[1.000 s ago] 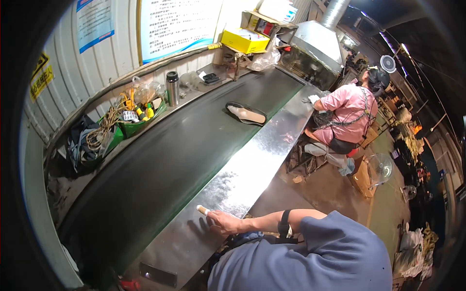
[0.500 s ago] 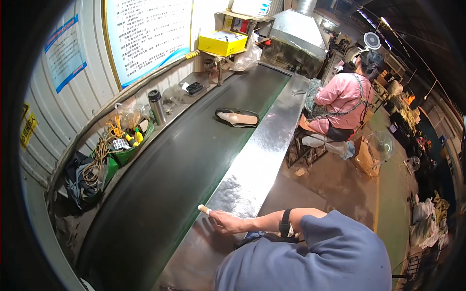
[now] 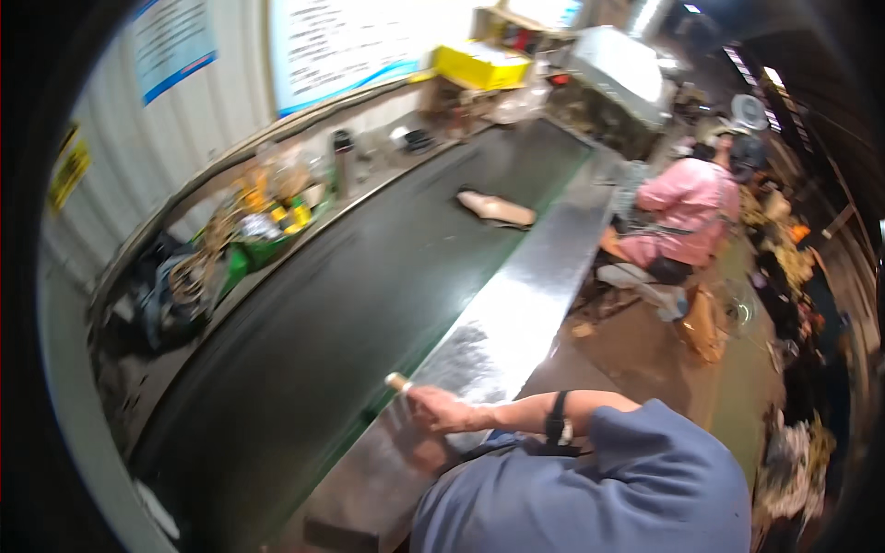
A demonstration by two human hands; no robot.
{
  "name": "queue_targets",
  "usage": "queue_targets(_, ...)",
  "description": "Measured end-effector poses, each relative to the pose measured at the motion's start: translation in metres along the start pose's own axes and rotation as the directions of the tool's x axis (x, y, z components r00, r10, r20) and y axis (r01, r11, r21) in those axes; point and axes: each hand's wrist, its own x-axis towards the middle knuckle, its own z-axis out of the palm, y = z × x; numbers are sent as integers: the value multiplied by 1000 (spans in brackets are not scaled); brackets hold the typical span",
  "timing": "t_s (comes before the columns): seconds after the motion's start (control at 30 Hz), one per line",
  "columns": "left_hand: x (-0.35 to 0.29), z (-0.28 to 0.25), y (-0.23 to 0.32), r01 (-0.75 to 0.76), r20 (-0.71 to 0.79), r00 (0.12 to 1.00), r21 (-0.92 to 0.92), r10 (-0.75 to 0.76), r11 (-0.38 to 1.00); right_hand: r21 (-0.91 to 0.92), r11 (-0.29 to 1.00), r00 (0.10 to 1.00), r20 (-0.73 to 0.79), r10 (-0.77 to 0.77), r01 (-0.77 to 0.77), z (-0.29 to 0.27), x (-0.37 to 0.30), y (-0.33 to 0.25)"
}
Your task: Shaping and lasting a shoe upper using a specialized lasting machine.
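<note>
My right hand (image 3: 435, 409) reaches in from the lower right over the bare metal ledge (image 3: 521, 309) beside a dark conveyor belt (image 3: 313, 341). Its fingers look stretched out, palm turned down. A tan tip with a white band (image 3: 398, 381) juts from the hand toward the belt's green edge; it looks like a wrapped fingertip, though blur leaves this unsure. A watch with a black strap (image 3: 557, 419) is on that arm. My left hand is out of sight. Farther up the belt lies one shoe upper or shoe with a pale insole (image 3: 498, 207), beyond my reach.
Across the belt, a shelf holds a thermos (image 3: 343, 161), a green container with tools and cords (image 3: 244, 263) and a yellow box (image 3: 481, 64). A metal hood (image 3: 619, 69) covers the belt's far end. A person in pink (image 3: 687, 207) sits by the ledge.
The view has swung, so the scene appears shifted right and blurred. The shoe lies a little farther along the belt. My right hand keeps about the same place over the ledge.
</note>
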Motion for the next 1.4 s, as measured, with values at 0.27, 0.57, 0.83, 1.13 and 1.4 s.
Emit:
queue_targets(0.27, -264, 155, -208, 438, 418, 801, 79, -429, 895, 90, 972, 965, 174, 197, -215, -7, 60, -92)
queue_targets(0.57, -233, 148, -326, 719, 790, 349, 120, -504, 685, 543, 639, 832, 446, 331, -545, 59, 113, -136)
queue_targets(0.83, -342, 118, -476, 547, 279, 492, 638, -825, 542, 715, 18, 645, 618, 449, -698, 107, 136, -158)
queue_targets(1.13, -462, 85, -596, 614, -165, 107, 786, -980, -65, 675, -158, 518, 676, 525, -721, 47, 116, -120)
queue_targets(1.4, -420, 151, -541, 810, -143, -94, 564, -985, -159, 764, -155, 584, 591, 557, -626, 5, 80, -94)
